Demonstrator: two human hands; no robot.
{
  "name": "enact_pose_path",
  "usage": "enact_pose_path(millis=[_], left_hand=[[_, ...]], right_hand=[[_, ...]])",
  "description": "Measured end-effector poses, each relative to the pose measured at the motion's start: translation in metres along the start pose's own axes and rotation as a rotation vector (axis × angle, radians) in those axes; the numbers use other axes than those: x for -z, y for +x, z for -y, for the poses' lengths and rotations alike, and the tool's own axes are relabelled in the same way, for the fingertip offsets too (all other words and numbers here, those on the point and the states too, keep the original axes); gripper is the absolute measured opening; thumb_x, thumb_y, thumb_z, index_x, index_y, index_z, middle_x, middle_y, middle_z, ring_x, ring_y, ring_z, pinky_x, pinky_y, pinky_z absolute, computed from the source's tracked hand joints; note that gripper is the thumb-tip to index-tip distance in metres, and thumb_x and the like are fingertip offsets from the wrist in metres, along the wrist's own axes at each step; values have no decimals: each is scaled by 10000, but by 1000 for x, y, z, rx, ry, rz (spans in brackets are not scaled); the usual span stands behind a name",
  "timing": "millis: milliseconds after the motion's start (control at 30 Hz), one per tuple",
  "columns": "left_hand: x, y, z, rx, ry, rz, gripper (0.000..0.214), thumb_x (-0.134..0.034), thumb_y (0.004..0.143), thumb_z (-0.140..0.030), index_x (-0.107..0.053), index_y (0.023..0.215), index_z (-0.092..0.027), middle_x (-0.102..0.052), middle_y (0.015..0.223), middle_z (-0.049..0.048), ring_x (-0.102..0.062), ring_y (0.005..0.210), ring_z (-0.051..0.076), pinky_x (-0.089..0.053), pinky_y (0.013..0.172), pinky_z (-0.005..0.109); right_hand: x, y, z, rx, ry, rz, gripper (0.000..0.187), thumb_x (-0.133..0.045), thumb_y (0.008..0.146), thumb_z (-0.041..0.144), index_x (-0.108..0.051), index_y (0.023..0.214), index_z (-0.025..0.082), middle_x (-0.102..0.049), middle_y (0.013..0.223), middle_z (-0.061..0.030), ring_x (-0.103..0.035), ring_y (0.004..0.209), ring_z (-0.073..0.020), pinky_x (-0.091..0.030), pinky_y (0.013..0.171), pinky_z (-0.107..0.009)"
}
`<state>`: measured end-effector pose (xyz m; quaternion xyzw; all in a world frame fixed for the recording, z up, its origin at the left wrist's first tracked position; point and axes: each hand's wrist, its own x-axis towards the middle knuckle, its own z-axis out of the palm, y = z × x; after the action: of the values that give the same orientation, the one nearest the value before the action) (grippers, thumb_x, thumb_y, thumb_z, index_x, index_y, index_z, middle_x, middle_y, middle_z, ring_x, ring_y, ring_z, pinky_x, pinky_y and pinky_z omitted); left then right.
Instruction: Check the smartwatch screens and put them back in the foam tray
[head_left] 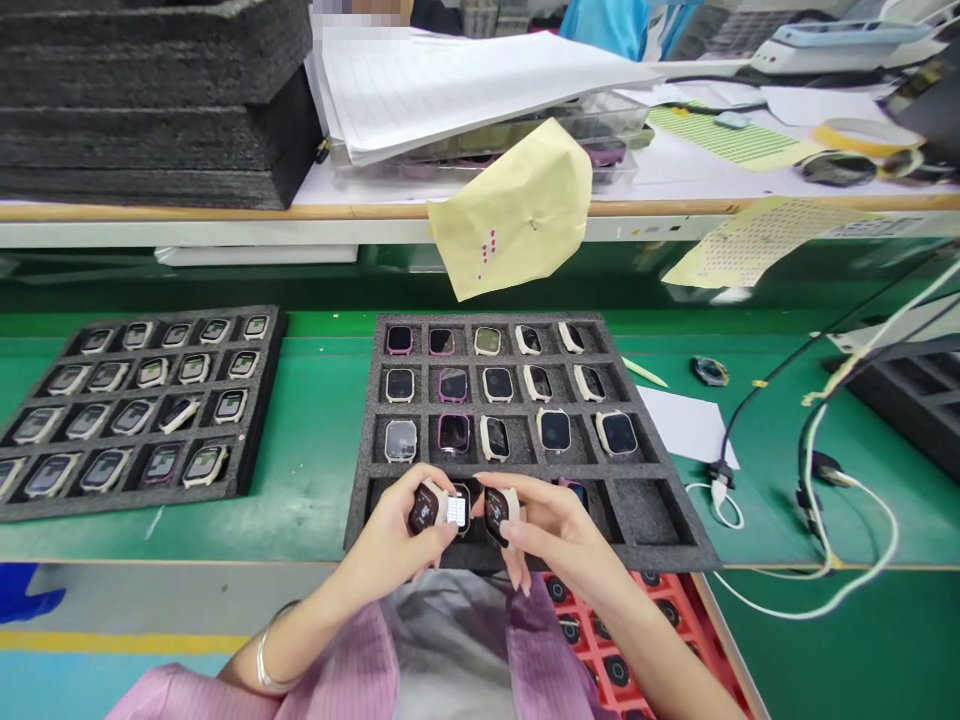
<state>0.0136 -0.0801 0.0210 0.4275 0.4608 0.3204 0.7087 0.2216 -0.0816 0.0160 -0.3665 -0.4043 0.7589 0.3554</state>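
Between the thumb and fingers of my left hand point(409, 535) is a light-framed smartwatch body point(426, 508), its dark screen lit with small marks. My right hand point(559, 525) grips another light-framed watch body point(496, 512), also with marks on its screen. Both are held side by side, a little apart, over the front row of a black foam tray point(525, 475). Just right of the left-hand watch, a further watch with a white lit screen point(457, 508) shows; whether it is held or lies in the tray I cannot tell. Rows of strapless watches fill the compartments behind.
A second foam tray point(251, 440) of watches lies left. Cables point(814, 480), a white paper point(686, 425) and a small dark ring-shaped item point(709, 371) are on the right. Below the table edge sits a red tray point(637, 640) of round dark parts. Foam blocks point(150, 110) stand on the shelf.
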Motion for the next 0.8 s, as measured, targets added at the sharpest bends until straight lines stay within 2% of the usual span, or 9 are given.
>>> enact_pose_path(millis=[133,300,467,633,800], left_hand=[[2,-1,2,-40,-4,27,248,-612,807,-178,-498,1024,-213,-498,672,-74,-429,397,38,-318,351,124],[2,-3,5,-59,49,36,195,-567,773,-78,-509,913,-201,-452,636,-88,-376,417,24,-310,401,123],[1,-3,6,-52,16,2,228,-564,795,-113,-488,984,-215,-456,672,-84,-397,404,33,-296,359,129],[1,-3,5,-56,13,-18,200,-561,778,-88,-485,921,-206,-445,667,-88,-378,408,20,-285,369,118],[2,-3,4,-104,-32,-7,252,-597,802,-149,-486,1022,-202,-462,657,-88,-400,401,29,-294,372,132]], right_hand=[[-1,0,1,-4,-13,-14,509,-740,835,358,-612,1297,185,-631,572,11,-601,435,-138,-501,396,-221],[-1,1,2,-10,-4,-11,477,-740,832,365,-644,1260,178,-619,557,14,-581,416,-126,-488,394,-214],[-2,0,3,23,3,-35,456,-741,833,332,-644,1259,203,-663,687,-16,-592,448,-112,-481,400,-199],[-4,-1,4,17,27,-26,428,-741,835,349,-669,1232,205,-604,541,21,-560,400,-110,-452,379,-185],[-7,-2,7,48,39,-80,400,-765,811,323,-694,1194,226,-690,752,-33,-584,430,-100,-464,394,-189]])
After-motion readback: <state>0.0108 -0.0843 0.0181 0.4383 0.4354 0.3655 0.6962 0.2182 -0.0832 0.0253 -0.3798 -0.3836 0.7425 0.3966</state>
